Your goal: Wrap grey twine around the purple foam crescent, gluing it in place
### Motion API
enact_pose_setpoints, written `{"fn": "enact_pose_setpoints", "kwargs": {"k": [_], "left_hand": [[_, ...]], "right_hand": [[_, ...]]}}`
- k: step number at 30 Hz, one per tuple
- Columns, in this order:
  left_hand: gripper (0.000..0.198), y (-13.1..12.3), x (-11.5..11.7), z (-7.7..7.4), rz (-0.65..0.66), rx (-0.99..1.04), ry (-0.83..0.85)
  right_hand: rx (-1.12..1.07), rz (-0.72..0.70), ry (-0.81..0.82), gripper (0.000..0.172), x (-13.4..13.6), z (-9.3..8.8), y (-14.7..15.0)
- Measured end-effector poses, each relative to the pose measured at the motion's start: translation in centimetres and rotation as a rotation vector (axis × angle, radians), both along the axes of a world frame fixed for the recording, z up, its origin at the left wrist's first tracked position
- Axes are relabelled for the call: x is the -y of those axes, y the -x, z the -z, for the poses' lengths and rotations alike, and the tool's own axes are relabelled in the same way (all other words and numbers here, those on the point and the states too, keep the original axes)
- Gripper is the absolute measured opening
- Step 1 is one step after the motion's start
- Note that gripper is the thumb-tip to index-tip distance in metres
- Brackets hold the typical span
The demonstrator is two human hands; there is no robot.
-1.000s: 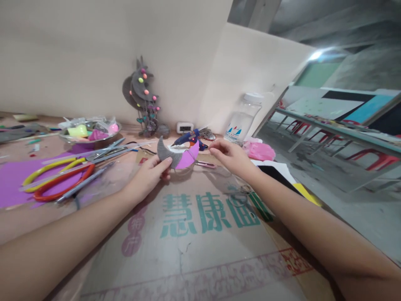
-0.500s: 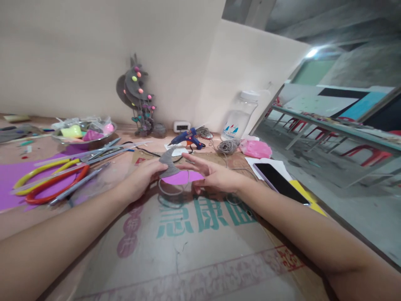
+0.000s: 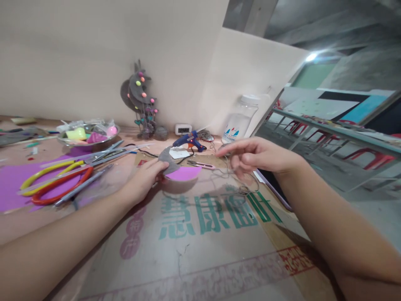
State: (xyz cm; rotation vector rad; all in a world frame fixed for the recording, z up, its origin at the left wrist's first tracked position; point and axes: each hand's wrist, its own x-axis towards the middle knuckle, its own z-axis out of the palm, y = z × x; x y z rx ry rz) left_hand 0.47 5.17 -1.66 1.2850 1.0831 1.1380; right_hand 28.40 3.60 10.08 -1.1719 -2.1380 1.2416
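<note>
My left hand [image 3: 144,179] is closed on a crescent-shaped piece [image 3: 183,172], pink foam with one end wrapped in grey string, and holds it low over the cardboard sheet [image 3: 203,251]. To the right of the crescent and above the table is my right hand [image 3: 257,156]. Its thumb and fingers pinch a thin grey string [image 3: 228,173] that trails down toward the cardboard. Just beyond the crescent lie a blue glue gun [image 3: 189,141] and small pink-handled snips [image 3: 202,165].
Large yellow and red scissors [image 3: 56,177] and glue sticks lie at left on a purple foam sheet [image 3: 11,184]. A metal bowl [image 3: 89,136] of coloured bits, a finished grey moon ornament [image 3: 140,100] and a plastic bottle [image 3: 239,119] stand by the wall. A phone [image 3: 272,184] lies under my right wrist.
My right hand has lifted away from the crescent and moved right, drawing the grey string out. My left hand has lowered the crescent to lie flatter near the cardboard.
</note>
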Motion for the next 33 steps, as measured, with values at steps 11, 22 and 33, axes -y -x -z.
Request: {"fn": "enact_pose_setpoints", "kwargs": {"k": [11, 22, 33], "left_hand": [[0.023, -0.4, 0.8, -1.1, 0.046, 0.035, 0.025], [0.023, -0.6, 0.8, -1.4, 0.072, 0.038, -0.001], [0.022, -0.6, 0.8, -1.5, 0.083, -0.007, 0.021]], "right_hand": [[0.540, 0.226, -0.583, 0.030, -4.2, 3.4, 0.2], [0.294, 0.374, -0.398, 0.056, -13.1, 8.7, 5.4], [0.213, 0.506, -0.409, 0.024, -13.6, 9.4, 6.6]]}}
